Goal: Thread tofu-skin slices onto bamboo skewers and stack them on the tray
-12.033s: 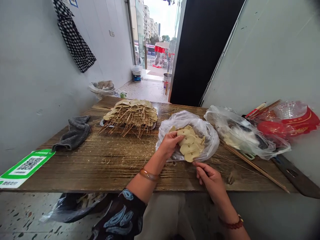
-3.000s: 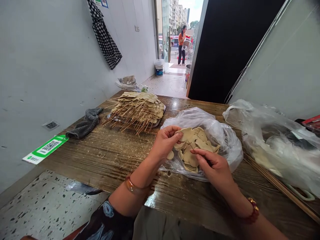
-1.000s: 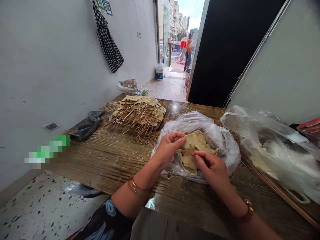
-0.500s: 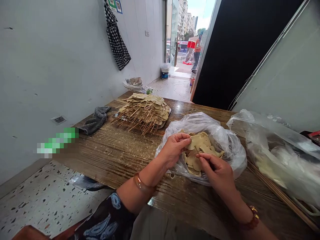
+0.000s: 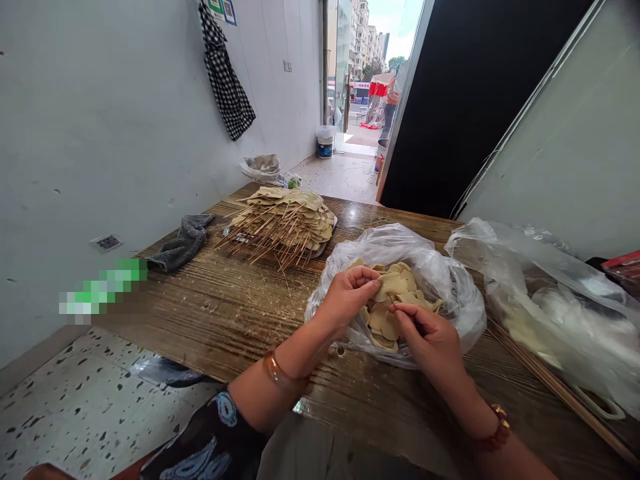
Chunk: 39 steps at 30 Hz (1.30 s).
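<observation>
My left hand [image 5: 353,293] pinches the edge of a thin, pale yellow-beige slice [image 5: 393,285], which looks like a flat food sheet. In my right hand [image 5: 427,337], thumb and fingertips close on a thin wooden skewer [image 5: 392,301] whose tip meets the slice. Most of that skewer is hidden by the fingers. Both hands are over an open clear plastic bag [image 5: 457,313], where more loose slices [image 5: 383,323] lie heaped. Farther back on the left, skewered slices [image 5: 295,212] are stacked on a tray, their bare sticks pointing toward me.
A bundle of wooden skewers [image 5: 555,387] lies on the wooden table [image 5: 235,313] at right, beside another plastic bag [image 5: 555,300]. A dark grey cloth [image 5: 185,241] rests at the left edge. Beyond the table, buckets [image 5: 325,143] stand near the open doorway.
The camera has turned slightly, so the scene sits a little farther left. Both hands keep their pinch, with the skewer tip still at the slice.
</observation>
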Each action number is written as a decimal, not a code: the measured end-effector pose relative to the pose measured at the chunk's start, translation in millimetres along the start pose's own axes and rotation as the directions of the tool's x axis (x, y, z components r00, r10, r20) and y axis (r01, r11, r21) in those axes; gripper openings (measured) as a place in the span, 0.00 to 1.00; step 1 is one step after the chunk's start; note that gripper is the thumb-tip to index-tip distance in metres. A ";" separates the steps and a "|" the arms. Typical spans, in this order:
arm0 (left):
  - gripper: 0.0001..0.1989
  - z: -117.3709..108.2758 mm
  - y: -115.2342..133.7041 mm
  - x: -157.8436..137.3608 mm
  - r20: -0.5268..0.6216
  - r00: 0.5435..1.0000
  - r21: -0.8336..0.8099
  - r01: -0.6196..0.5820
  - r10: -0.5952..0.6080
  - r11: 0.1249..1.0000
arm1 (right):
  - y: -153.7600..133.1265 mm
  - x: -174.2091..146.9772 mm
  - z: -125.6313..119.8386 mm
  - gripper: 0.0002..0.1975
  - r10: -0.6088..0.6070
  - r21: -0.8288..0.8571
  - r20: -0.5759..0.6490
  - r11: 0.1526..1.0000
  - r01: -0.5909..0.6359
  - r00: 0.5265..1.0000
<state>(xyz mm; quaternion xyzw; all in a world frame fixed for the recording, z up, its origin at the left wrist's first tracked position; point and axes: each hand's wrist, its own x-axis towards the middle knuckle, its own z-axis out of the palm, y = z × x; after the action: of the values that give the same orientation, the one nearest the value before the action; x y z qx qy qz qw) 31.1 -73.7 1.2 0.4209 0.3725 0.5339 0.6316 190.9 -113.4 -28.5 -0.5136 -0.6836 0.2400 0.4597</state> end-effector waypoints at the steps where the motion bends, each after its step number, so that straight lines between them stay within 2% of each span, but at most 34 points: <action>1: 0.16 -0.3 0.4 0.3 -0.001 1.000 0.015 -0.011 0.011 1.000 | 0.2 0.4 0.0 0.11 0.003 -0.002 0.003 1.000 -0.003 1.000; 6: 0.13 -1.7 0.9 1.9 0.005 0.995 0.170 -0.101 0.102 0.980 | -0.7 1.7 -0.2 0.12 0.031 0.024 0.007 0.999 -0.031 1.000; 12: 0.05 -0.4 1.7 1.1 -0.038 0.965 0.445 -0.216 0.259 0.869 | -0.5 1.3 -0.4 0.12 0.056 0.026 0.040 0.998 -0.057 0.998; 19: 0.01 4.9 5.0 -1.3 0.005 0.961 0.525 -0.238 0.277 0.817 | 1.7 2.7 0.3 0.13 0.091 0.060 0.037 0.994 -0.093 0.995; 24: 0.04 5.5 2.4 -1.5 0.141 0.975 0.456 -0.219 0.173 0.863 | -1.3 5.6 -2.9 0.13 0.087 0.097 0.045 0.991 -0.090 0.995; 29: 0.14 1.8 -2.2 0.5 0.145 0.986 0.281 -0.119 0.081 0.952 | -4.9 5.9 -4.1 0.14 0.148 0.193 0.051 0.969 -0.155 0.988; 33: 0.15 -1.0 -4.8 1.5 0.208 0.978 0.293 -0.068 0.006 0.954 | -6.3 5.3 -3.2 0.14 0.153 0.199 0.076 0.966 -0.166 0.985; 35: 0.16 -3.4 -4.8 3.2 0.165 0.986 0.263 -0.059 0.016 0.963 | -6.1 4.9 -3.0 0.14 0.147 0.200 0.091 0.966 -0.162 0.985; 39: 0.16 -10.4 0.1 9.1 -0.024 0.997 0.101 -0.069 0.071 0.993 | -5.9 3.5 -2.9 0.15 0.147 0.197 0.125 0.965 -0.170 0.981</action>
<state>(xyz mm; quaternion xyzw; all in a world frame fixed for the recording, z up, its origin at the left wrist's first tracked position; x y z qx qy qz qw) 22.8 -63.3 -2.7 0.4574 0.3923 0.5422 0.5855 190.4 -112.7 -21.1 -0.5021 -0.6356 0.3737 0.4519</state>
